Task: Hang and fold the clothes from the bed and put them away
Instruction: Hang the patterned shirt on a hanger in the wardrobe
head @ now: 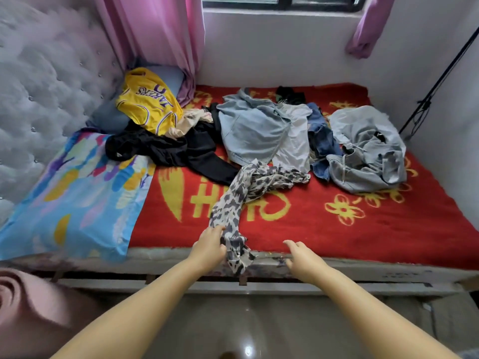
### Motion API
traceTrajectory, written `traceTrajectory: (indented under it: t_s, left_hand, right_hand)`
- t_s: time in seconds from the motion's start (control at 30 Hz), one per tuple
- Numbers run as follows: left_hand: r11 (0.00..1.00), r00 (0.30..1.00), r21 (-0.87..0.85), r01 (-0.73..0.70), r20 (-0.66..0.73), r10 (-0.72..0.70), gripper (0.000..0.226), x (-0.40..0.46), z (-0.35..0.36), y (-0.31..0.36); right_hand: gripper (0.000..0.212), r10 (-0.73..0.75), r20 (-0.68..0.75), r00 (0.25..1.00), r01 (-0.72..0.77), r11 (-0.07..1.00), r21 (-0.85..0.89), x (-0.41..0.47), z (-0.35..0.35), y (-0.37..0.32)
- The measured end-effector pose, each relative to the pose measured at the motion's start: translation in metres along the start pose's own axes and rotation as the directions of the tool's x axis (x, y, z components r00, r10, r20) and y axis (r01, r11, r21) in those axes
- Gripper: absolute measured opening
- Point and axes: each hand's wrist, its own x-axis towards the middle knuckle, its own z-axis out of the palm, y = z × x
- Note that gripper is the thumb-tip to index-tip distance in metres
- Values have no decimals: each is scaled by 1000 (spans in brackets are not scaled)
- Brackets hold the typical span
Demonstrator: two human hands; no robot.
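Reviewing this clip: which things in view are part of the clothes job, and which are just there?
Job: patterned garment gripped by left hand; right hand; yellow jersey; black clothes; light blue garment; denim piece; grey hoodie.
Bystanders: colourful pillow; red blanket; pink curtain.

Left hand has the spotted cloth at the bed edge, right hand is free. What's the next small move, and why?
Probably bring the right hand over to pinch the patterned cloth beside the left hand. The left hand grips only its near end, which hangs over the bed edge, while the rest trails toward the clothes pile. The right hand looks open and close by, so two grips would let it be lifted and spread.
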Motion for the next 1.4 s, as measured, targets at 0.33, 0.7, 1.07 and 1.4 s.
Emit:
traceTrajectory:
  t_s: [0.33, 0.7, 1.07, 1.4]
  left_hand:
    - [949, 954, -100, 298, 63, -293, 56, 112, 32, -22]
    - [780, 820, -255, 572, 191, -539, 57, 190, 93, -81]
    - [444, 702, -562, 698, 417, -577, 64, 231, 135, -109]
    - [149, 788, -829, 538, 432, -438, 53, 236, 77, -79]
  right_hand:
    - [57, -144, 221, 965, 172, 978, -116, 152, -12, -9]
    - [50, -201, 483, 852, 294, 948, -124, 273, 38, -52]
    - [91, -60, 465, 883, -18, 987, 162, 317, 115, -82]
    - [26, 176, 477, 861, -480, 594, 646, 328, 27, -113]
